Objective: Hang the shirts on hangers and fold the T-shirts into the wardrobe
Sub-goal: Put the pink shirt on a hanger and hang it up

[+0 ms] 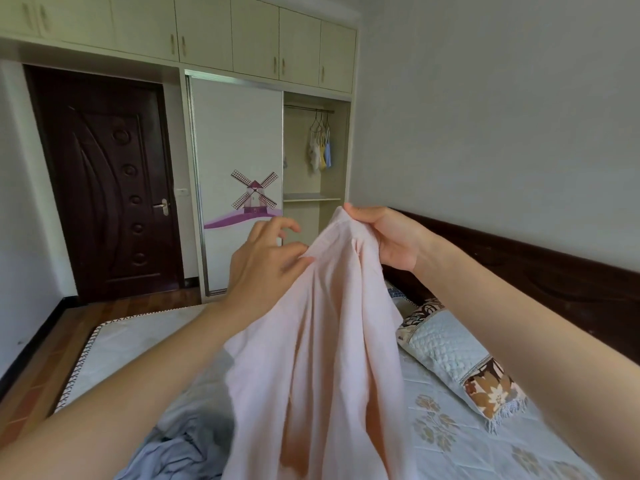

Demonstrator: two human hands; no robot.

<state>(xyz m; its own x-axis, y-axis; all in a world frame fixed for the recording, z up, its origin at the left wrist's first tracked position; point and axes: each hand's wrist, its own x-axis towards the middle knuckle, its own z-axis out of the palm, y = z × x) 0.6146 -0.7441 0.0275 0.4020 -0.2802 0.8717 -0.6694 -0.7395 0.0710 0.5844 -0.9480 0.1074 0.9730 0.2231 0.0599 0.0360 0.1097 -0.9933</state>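
Bedroom premises noted: pale walls, a dark panelled door (104, 181) at left, and a built-in wardrobe (270, 150) on the far wall with its windmill-decorated sliding panel drawn left, exposing the right bay. Within that bay a rail carries several hangers (320, 124) with small garments already on them, above a bare shelf (311, 197). The bed (467, 427) fills the foreground, with a quilted floral cover and a patterned pillow (457, 358) toward the dark headboard. A pale pink garment (318, 358) is held up over the bed, its lower part draping down; a grey garment (180, 448) lies crumpled on the bed beneath it. The right hand (388, 237) pinches the top edge of the pink fabric, thumb over the gathered cloth. The left hand (263, 261) presses its thumb to the fabric just below that edge, with the fingers loosely spread and not visibly gripping. Assessment: the step in hand appears to be finding the collar or shoulder line. Recommended practice: walk the left hand along the top hem until both shoulders are located, shake the cloth flat, and confirm shirt or T-shirt before choosing hanger or fold; this cannot yet be told.
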